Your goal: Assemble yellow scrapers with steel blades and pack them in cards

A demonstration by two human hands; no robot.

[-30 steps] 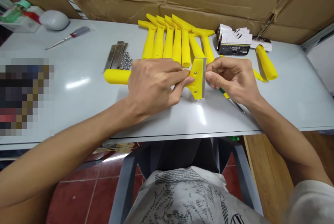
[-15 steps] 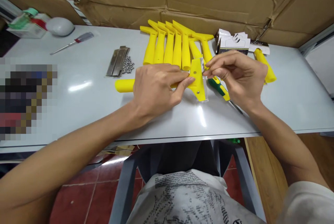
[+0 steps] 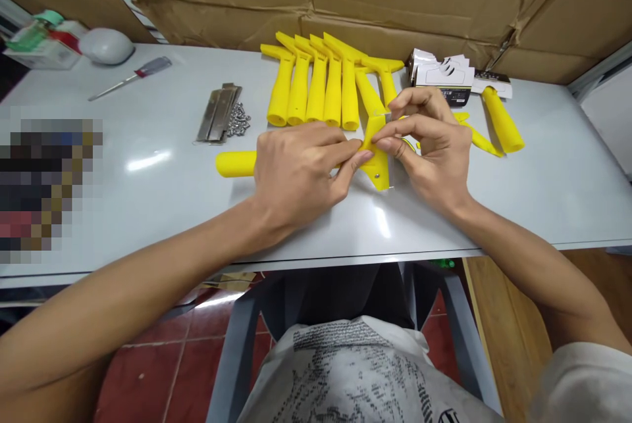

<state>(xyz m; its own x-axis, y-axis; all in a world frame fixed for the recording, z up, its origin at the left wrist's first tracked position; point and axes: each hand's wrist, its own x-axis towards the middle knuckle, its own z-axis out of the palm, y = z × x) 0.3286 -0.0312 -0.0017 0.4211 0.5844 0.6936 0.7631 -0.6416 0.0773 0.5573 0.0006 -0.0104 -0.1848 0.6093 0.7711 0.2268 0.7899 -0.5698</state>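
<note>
My left hand [image 3: 309,176] is closed around a yellow plastic scraper [image 3: 379,170], its handle pointing left and its wide head at the right. A screw shows in the lower part of the head, and a thin clear or metal strip lies along its right edge. My right hand [image 3: 432,147] has thumb and index finger pinched at the upper part of the head; what they hold, if anything, is too small to make out. Behind my right hand, a yellow and green screwdriver is mostly hidden.
Several yellow scrapers [image 3: 316,91] stand in a row behind my hands. Metal blades [image 3: 217,114] and small screws [image 3: 239,120] lie to the left, a clear-handled screwdriver [image 3: 154,66] farther off. White cards [image 3: 442,77] and a yellow handle [image 3: 502,122] are at the right.
My right hand has moved left onto the scraper's head, now covering its upper hole and most of the green screwdriver. My left hand keeps its hold.
</note>
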